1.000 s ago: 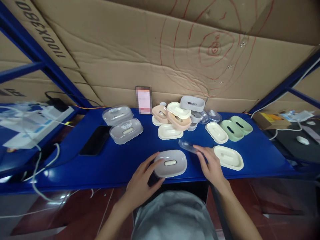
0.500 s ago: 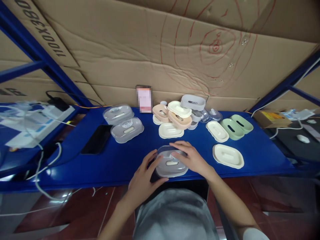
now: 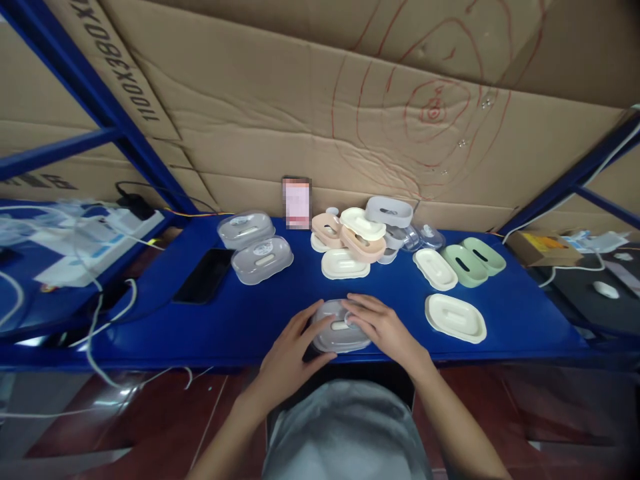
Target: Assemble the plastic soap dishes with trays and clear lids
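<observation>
A grey soap box (image 3: 336, 341) with a clear lid lies near the table's front edge, a pale strip showing through its middle. My left hand (image 3: 295, 343) curves round its left side, fingers over the lid and thumb at the near edge. On the right, my right hand (image 3: 387, 327) grips the lid's edge, its fingers resting on top beside a round sticker. Two similar lidded grey boxes (image 3: 263, 261) stand at the back left. Cream trays (image 3: 455, 317), peach soap box bodies (image 3: 363, 243) and green ones (image 3: 466, 265) lie further off.
A black phone (image 3: 204, 275) lies flat on the blue table (image 3: 280, 303). Another phone (image 3: 297, 202) leans against the cardboard (image 3: 240, 113) behind. White cables and a power strip (image 3: 100, 243) are at left; a small cardboard box (image 3: 545, 249) sits at right.
The view has shifted slightly, moving the background right and down. My right hand's fingers have shifted on the lid, now covering more of the sticker; both hands stay at the box.
</observation>
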`<action>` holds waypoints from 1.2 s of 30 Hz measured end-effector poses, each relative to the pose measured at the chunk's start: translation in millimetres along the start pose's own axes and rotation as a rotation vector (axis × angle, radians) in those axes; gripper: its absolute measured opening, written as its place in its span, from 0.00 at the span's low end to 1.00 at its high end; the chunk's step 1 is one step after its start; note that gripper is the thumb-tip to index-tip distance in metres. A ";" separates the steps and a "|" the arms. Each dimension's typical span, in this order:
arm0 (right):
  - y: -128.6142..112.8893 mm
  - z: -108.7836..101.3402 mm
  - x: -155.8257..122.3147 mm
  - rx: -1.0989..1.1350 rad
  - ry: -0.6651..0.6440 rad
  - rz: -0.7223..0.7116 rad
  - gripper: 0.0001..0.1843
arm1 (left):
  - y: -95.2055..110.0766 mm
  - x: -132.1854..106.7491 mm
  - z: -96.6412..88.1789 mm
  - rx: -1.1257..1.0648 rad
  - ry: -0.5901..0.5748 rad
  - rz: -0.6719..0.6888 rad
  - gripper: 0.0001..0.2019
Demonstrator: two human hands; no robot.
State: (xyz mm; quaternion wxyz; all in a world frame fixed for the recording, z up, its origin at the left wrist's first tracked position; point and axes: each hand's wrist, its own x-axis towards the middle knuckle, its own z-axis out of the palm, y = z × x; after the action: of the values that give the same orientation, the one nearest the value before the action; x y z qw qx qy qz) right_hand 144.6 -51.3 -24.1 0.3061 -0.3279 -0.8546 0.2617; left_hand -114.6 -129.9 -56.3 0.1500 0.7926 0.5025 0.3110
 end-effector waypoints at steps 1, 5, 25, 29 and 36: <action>-1.7 -0.3 -1.3 -0.031 -0.041 -0.027 0.23 | -1.2 -0.2 0.3 -0.013 0.008 -0.002 0.31; -12.5 -0.8 -0.2 -0.191 -0.176 -0.117 0.40 | -6.6 -2.0 1.1 -0.053 0.022 -0.058 0.34; -4.7 -6.8 -10.8 -0.222 -0.113 -0.084 0.40 | -30.2 -13.2 -19.0 0.125 0.134 -0.124 0.34; 4.0 -10.1 -34.7 -0.250 -0.152 0.053 0.29 | -66.0 -21.0 -50.4 0.382 0.316 -0.211 0.32; 2.1 -3.0 -29.8 -0.305 -0.191 0.066 0.25 | -77.5 3.9 -72.8 0.615 0.290 -0.431 0.32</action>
State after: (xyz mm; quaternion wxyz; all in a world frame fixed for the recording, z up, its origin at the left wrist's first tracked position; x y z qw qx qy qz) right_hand 165.3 -70.6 -33.9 0.1616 -0.3721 -0.8983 0.1689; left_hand -214.9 -96.9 -42.2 -0.1047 0.6249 0.7428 0.2162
